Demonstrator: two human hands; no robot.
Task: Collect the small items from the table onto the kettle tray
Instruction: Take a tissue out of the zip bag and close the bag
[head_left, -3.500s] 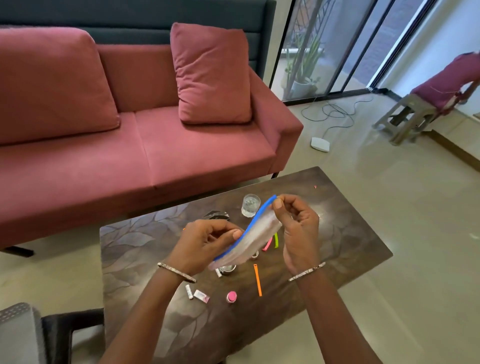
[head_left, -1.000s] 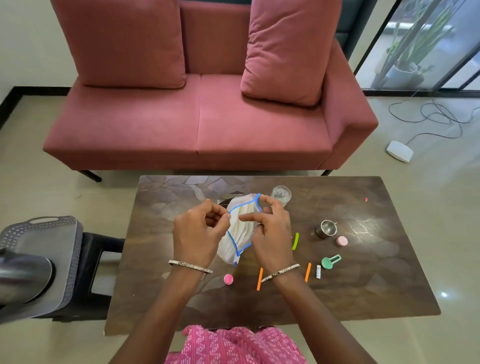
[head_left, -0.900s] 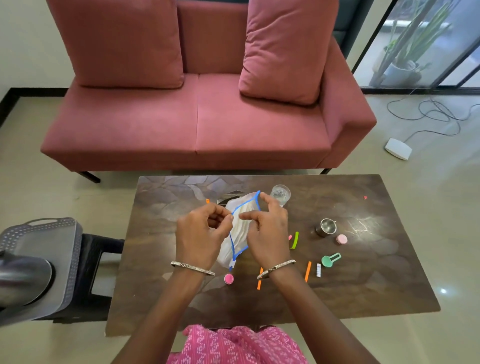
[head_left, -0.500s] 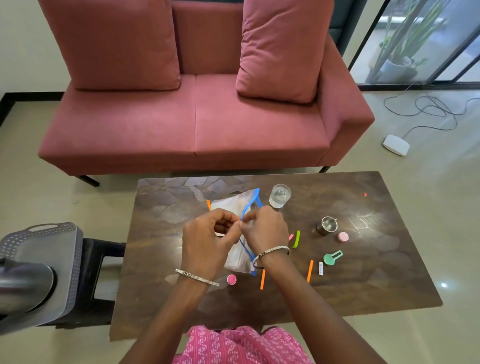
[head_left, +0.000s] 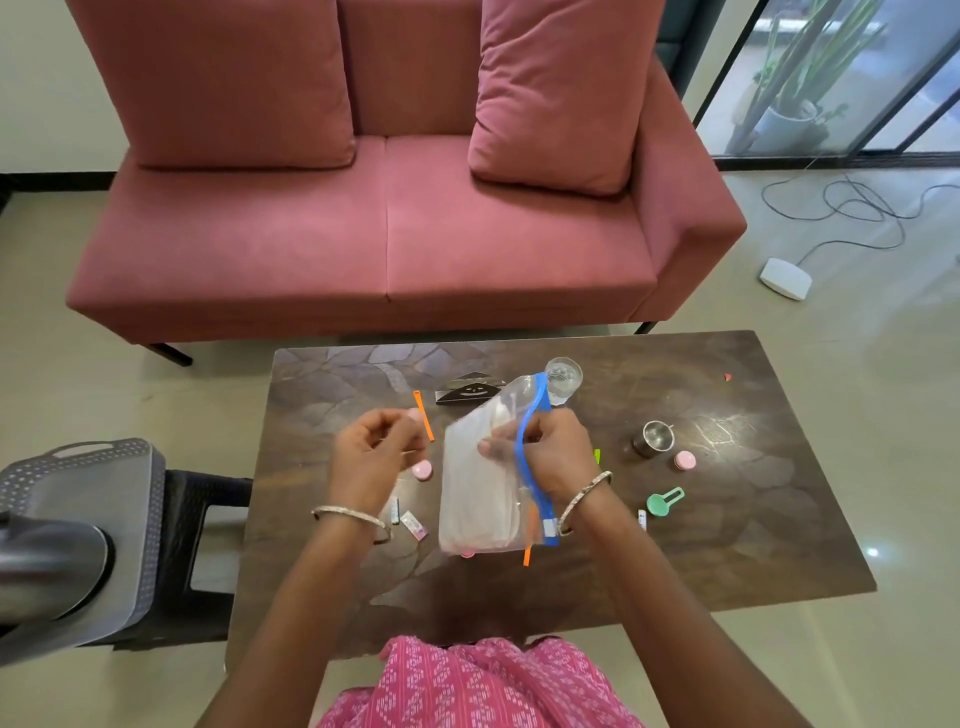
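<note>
The right hand (head_left: 550, 457) grips a clear bag (head_left: 480, 483) with a blue zip edge, fingers (head_left: 493, 448) pinching its side. The bag hangs just above the surface (head_left: 727, 545), with something pale inside. The left hand (head_left: 371, 457) is beside the bag, not touching it, fingers curled shut on nothing I can see.

The surface is dark brown with a leaf pattern. Behind it stands a red sofa (head_left: 384, 234) on a shiny floor.

Past the left fingers lies an orange stick (head_left: 423, 422); a pink cap (head_left: 422, 470) sits between the hands. Right of the right fingers are a steel cup (head_left: 653, 439), another pink cap (head_left: 684, 460) and a green scoop (head_left: 664, 501). A glass (head_left: 563, 376) stands behind the bag. Far left of the hands, a grey tray (head_left: 130, 519) holds a kettle (head_left: 47, 569).
</note>
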